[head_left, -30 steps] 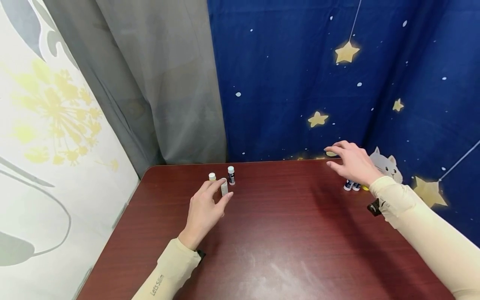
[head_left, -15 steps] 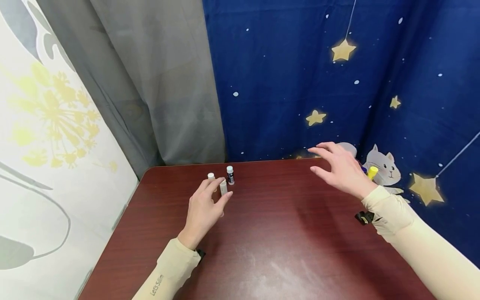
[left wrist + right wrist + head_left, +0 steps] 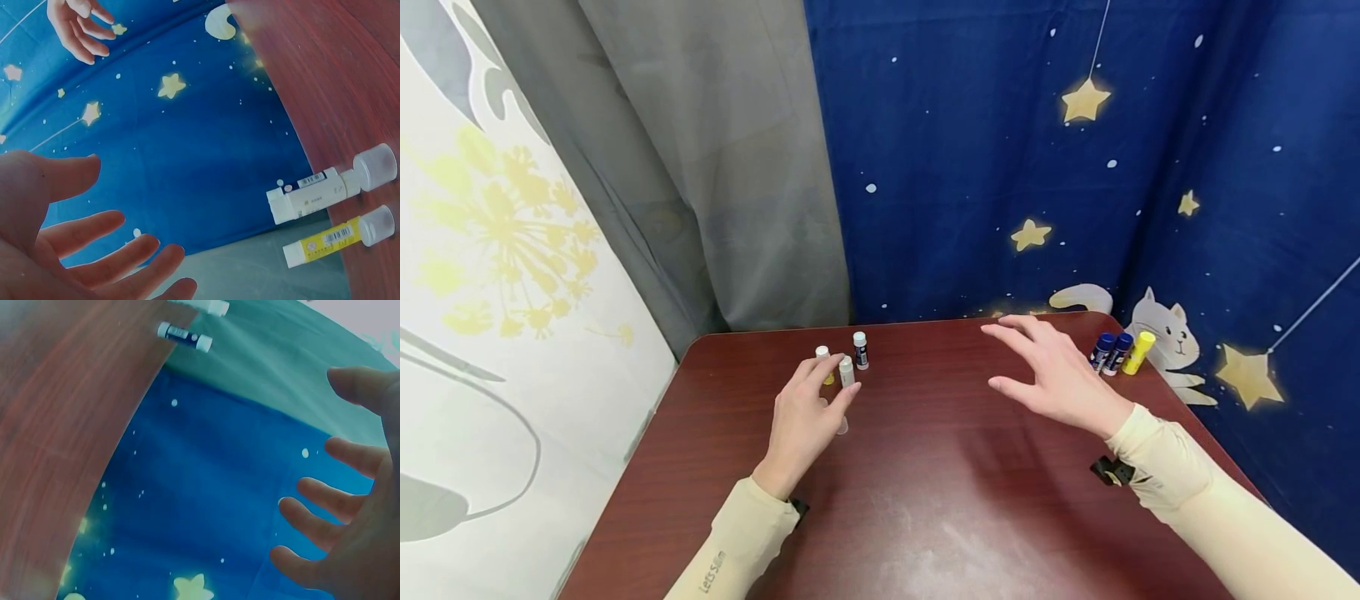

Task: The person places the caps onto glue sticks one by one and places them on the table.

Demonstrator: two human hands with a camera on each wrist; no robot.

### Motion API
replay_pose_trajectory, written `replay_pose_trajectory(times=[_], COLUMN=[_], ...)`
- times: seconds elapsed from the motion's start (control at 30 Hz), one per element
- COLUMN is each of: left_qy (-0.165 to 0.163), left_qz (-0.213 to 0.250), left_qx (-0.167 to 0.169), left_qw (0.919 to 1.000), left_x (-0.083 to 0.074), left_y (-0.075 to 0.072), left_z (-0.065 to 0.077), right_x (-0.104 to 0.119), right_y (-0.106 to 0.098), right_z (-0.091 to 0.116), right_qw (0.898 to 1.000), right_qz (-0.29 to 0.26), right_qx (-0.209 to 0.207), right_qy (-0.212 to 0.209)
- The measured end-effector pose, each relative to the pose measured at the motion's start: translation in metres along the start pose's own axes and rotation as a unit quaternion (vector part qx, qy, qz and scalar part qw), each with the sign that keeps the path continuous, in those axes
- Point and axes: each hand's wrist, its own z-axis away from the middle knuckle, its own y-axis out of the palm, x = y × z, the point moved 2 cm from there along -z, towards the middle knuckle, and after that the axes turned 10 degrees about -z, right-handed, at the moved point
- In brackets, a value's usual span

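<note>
My left hand (image 3: 805,417) hovers at the left of the table, thumb and fingers spread apart with nothing between them. Beyond its fingertips stand three upright glue sticks: a white one (image 3: 847,372), a yellow one (image 3: 337,237) partly behind the fingers in the head view, and a dark blue one (image 3: 861,352) with a pale top. Two translucent caps (image 3: 375,167) sit on the near side of the white and yellow sticks, partly hidden by the hand in the head view. My right hand (image 3: 1060,375) is held over the right side, fingers spread and holding nothing.
At the back right corner of the brown table (image 3: 925,467) stand two blue-capped glue sticks (image 3: 1117,354) and a yellow one (image 3: 1138,353). A blue star-patterned curtain (image 3: 955,167) and a grey curtain (image 3: 760,167) hang behind the back edge.
My right hand has moved left and toward me, away from the back right corner, uncovering the glue sticks there. My left hand has hardly moved.
</note>
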Motion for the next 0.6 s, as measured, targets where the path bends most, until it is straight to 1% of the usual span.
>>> replay_pose_trajectory(times=[0.13,0.23,0.33,0.43,0.53,0.6], left_qy=[-0.008,-0.013,-0.022,-0.029,-0.043,-0.058], left_qz=[-0.001,-0.003,-0.006,-0.016,-0.029,-0.033], left_qx=[-0.009,-0.007,0.008,0.028,0.047,0.061], left_qw=[0.9999,0.9999,0.9997,0.9990,0.9976,0.9959], left_x=[0.007,0.015,0.025,0.037,0.055,0.068], left_y=[-0.002,-0.002,-0.001,0.002,0.006,0.009], left_z=[-0.005,-0.010,-0.017,-0.030,-0.044,-0.051], right_x=[0.007,0.010,0.011,0.010,0.009,0.008], right_y=[0.004,0.006,0.007,0.009,0.011,0.012], right_z=[0.006,0.009,0.013,0.017,0.021,0.024], right_qw=[1.000,1.000,1.000,0.999,0.999,0.999], right_qz=[-0.006,-0.009,-0.009,-0.009,-0.009,-0.010], right_qx=[0.008,0.014,0.021,0.026,0.030,0.033], right_qy=[0.003,0.007,0.014,0.022,0.027,0.032])
